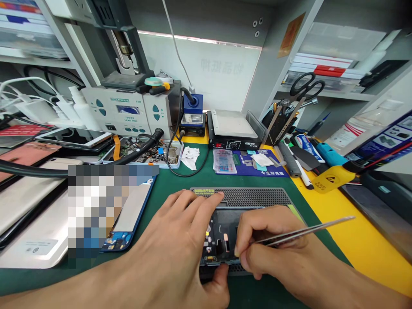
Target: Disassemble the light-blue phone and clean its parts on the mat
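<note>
An opened phone (pixel 230 221) with bare inner parts lies sideways on a black mesh pad (pixel 257 196). My left hand (pixel 182 227) spans its left end, the thumb at the near edge and the fingers over the far edge, gripping it. In my right hand (pixel 273 240) a pair of metal tweezers (pixel 325 224) is pinched between thumb and fingers. Its back end points to the right, and its tips are hidden behind my fingers over the phone's right part. Small gold and copper-coloured parts show between the two hands.
Left of my hands lies another opened phone (pixel 130 214), partly blurred out. Behind stand a tray of small parts (pixel 144 150), a soldering station (pixel 128 113) and a heating plate (pixel 234 126). Several tools and a yellow-tipped bottle (pixel 334 177) line the right side. A black hose (pixel 135 159) crosses the left.
</note>
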Available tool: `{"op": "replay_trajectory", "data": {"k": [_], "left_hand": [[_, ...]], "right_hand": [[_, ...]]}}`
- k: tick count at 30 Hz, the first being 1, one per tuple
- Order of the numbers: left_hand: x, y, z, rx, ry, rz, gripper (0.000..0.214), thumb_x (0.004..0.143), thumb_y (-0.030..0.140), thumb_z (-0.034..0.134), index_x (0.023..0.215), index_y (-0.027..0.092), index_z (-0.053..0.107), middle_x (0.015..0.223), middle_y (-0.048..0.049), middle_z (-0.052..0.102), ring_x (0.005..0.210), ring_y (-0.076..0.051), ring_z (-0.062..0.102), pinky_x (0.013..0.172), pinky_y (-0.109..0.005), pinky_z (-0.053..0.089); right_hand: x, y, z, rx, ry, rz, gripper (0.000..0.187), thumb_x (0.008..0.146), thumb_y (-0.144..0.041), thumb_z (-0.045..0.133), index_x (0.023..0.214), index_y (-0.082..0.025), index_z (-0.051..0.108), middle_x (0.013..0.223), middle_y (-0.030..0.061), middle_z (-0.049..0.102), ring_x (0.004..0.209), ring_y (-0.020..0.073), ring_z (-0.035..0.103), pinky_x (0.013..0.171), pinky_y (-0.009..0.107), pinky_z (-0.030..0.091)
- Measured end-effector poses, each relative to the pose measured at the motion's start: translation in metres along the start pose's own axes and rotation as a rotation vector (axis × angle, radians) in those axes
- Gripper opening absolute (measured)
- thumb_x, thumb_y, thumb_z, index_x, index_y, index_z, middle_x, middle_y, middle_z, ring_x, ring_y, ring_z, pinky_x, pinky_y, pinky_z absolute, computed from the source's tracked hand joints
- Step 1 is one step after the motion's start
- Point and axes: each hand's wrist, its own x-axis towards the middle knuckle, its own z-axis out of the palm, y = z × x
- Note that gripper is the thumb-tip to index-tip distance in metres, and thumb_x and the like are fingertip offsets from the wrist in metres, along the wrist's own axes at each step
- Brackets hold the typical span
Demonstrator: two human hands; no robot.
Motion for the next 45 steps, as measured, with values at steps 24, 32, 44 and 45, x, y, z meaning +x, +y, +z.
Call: {"op": "replay_trajectory", "data": {"k": [24,32,44,45], "left_hand": [[0.0004,-0.0001,0.0006,0.036,-0.003,0.010,0.071,0.066,0.027,0.064,0.133,0.007,0.053,0.119,-0.0163,0.067,0.108,-0.032,0.059,0.097,-0.052,0.054],[-0.0018,-0.0003,-0.0004,0.000,-0.041,-0.001,0.074,0.067,0.028,0.063,0.136,0.006,0.050,0.119,-0.0170,0.065,0.110,-0.033,0.058,0.098,-0.055,0.052],[-0.0003,-0.0018,-0.0026,-0.022,-0.066,-0.001,0.074,0.068,0.026,0.063,0.137,0.006,0.050,0.121,-0.0165,0.063,0.114,-0.033,0.056,0.100,-0.055,0.051],[-0.0002,-0.0017,-0.0026,-0.020,-0.063,0.001,0.073,0.068,0.026,0.063,0.137,0.006,0.050,0.121,-0.0163,0.063,0.114,-0.033,0.056,0.101,-0.055,0.051]], "right_hand": [[0.0007,-0.0018,-0.0002,0.052,-0.001,0.006,0.018,0.074,-0.004,0.053,0.065,-0.018,0.058,0.058,-0.0074,0.055,0.056,0.0081,0.044,0.053,0.021,0.033],[-0.0016,-0.0036,0.0001,0.046,-0.014,0.038,0.016,0.075,-0.006,0.054,0.066,-0.018,0.059,0.060,-0.0055,0.055,0.057,0.0100,0.046,0.055,0.022,0.034],[-0.0003,-0.0052,0.0021,-0.029,-0.028,0.015,0.018,0.075,-0.005,0.051,0.064,-0.019,0.054,0.059,-0.0079,0.048,0.058,0.0084,0.038,0.053,0.021,0.029],[-0.0001,-0.0055,0.0018,-0.030,-0.028,0.020,0.018,0.075,-0.005,0.051,0.064,-0.019,0.054,0.059,-0.0079,0.048,0.058,0.0084,0.037,0.053,0.021,0.029]]}}
